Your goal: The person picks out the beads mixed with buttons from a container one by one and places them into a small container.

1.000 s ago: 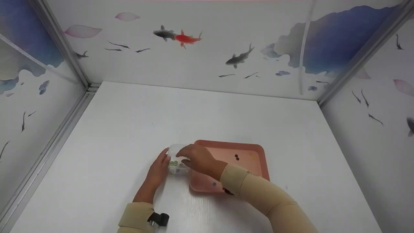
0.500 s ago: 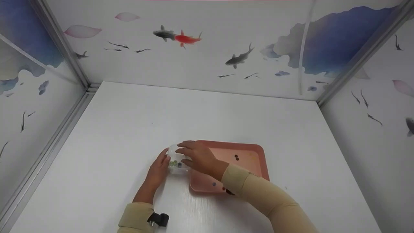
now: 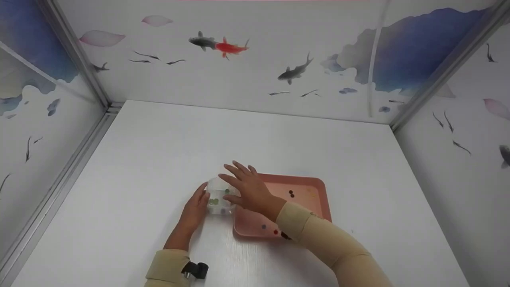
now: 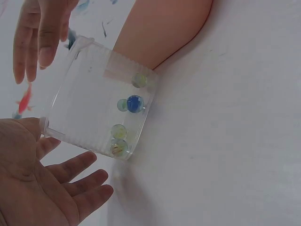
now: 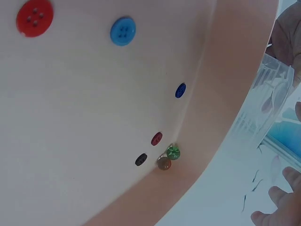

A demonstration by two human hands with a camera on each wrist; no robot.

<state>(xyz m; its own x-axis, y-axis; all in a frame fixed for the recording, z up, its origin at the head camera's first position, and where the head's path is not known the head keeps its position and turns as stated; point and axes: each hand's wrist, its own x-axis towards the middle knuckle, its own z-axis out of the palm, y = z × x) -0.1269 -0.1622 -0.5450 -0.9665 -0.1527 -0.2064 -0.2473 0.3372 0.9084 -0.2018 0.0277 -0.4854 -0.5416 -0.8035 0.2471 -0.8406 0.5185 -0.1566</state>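
Note:
A clear plastic container [image 3: 215, 186] stands on the white table, left of the pink tray. My left hand [image 3: 194, 210] rests along its left side, thumb at the rim and the other fingers extended outside the wall in the left wrist view. My right hand [image 3: 252, 188] is over the container's right edge and the tray's corner, fingers spread, nothing visible in its grasp. Inside the container lie glass marbles: a blue marble [image 4: 135, 103] and several greenish ones, such as a pale green marble [image 4: 119, 132]. In the head view a green marble [image 3: 227, 191] shows below the right fingers.
Inside the pink tray [image 3: 324, 199] are a red button [image 5: 35, 18], a light blue button [image 5: 123, 31], a dark blue button [image 5: 180, 90] and others. At one corner sit a green marble [image 5: 173, 152] and a brownish marble [image 5: 163, 163]. Fish-patterned panels surround the table.
My right hand's fingers have gone from bunched over the container to widely spread, pointing farther back. A green marble now shows beneath them. The left hand and container have stayed put.

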